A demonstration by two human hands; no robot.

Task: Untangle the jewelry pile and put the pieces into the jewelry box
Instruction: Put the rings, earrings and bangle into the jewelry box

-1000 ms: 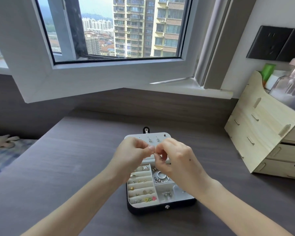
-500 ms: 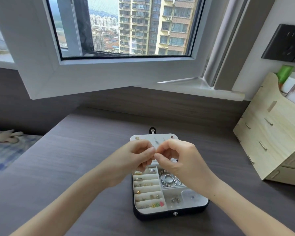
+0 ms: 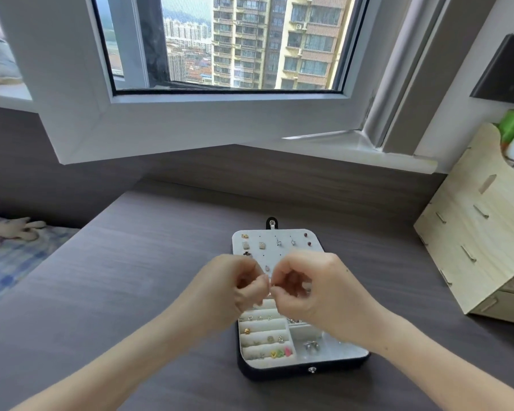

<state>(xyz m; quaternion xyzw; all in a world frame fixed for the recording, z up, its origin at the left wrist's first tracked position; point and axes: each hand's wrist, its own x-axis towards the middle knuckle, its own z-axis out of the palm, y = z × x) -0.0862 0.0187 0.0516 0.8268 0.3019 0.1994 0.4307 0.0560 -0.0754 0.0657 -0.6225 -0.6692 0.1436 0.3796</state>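
Fingertips [image 3: 260,287] of left hand [image 3: 229,289] and right hand [image 3: 318,292] pinch a tiny, unidentifiable jewelry piece [image 3: 270,288] just above the open jewelry box [image 3: 309,369]; gentle, short pulls made there should let any drop land inside.

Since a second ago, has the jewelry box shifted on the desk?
No. The jewelry box keeps the same gap to the wooden organizer and to the back edge of the desk. Only the camera view has shifted.
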